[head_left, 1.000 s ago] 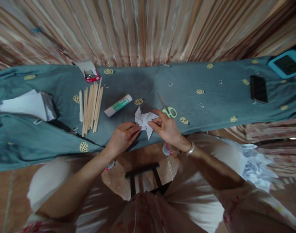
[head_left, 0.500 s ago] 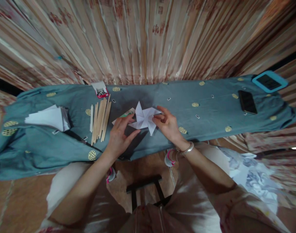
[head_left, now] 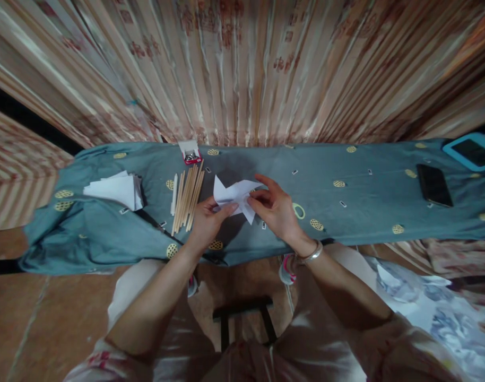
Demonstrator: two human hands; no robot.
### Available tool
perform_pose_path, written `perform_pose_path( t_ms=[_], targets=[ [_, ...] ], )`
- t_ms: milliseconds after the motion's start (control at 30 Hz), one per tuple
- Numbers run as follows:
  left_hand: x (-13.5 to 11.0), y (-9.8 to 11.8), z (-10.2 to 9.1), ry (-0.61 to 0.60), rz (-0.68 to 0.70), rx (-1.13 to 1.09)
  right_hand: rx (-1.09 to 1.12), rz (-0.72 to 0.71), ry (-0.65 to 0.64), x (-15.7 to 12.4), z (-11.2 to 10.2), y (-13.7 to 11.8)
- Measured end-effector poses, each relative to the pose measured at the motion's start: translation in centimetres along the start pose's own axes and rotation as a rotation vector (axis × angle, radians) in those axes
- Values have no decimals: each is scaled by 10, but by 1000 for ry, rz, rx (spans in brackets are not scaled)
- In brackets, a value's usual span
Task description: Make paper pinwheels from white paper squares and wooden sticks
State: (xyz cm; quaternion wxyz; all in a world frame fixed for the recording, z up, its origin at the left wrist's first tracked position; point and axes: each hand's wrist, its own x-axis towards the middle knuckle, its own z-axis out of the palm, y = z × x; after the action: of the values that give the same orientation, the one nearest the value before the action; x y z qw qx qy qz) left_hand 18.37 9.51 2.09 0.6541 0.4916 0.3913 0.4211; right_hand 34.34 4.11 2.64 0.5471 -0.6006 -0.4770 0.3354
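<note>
A white paper pinwheel [head_left: 233, 194] is held up between both hands over the cloth-covered table. My left hand [head_left: 207, 222] pinches its left side, with the thumb lying across the paper. On the right, the thumb and fingers of my right hand [head_left: 275, 208] close on the pinwheel's edge near its middle, one finger raised. Its back is hidden from me. To the left of my left hand lies a bundle of thin wooden sticks [head_left: 188, 198] beside a white stick-like piece [head_left: 174, 194]. Partly behind my right hand, a pale green ring [head_left: 299, 211] shows on the cloth.
A small red-and-white box [head_left: 192, 155] with metal bits stands open behind the sticks. White paper sheets [head_left: 117, 191] are stacked at left. A black phone [head_left: 434, 185] and a blue-framed tablet [head_left: 474, 153] lie at right. The table's front edge is close to my knees.
The pinwheel is tilted differently, and my left thumb now presses on its face. The pale green ring shows beside my right hand. The whole view has shifted, moving the table things rightward.
</note>
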Motion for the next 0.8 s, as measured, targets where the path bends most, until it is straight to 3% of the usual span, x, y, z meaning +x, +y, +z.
perform_pose_path(
  t_ms=[467,800],
  targets=[
    [2,4,-7,82,-32,72,4,10,-23,-2,4,-7],
    [2,12,-8,116,-114,-15,130,51,-88,1,9,-5]
  ],
)
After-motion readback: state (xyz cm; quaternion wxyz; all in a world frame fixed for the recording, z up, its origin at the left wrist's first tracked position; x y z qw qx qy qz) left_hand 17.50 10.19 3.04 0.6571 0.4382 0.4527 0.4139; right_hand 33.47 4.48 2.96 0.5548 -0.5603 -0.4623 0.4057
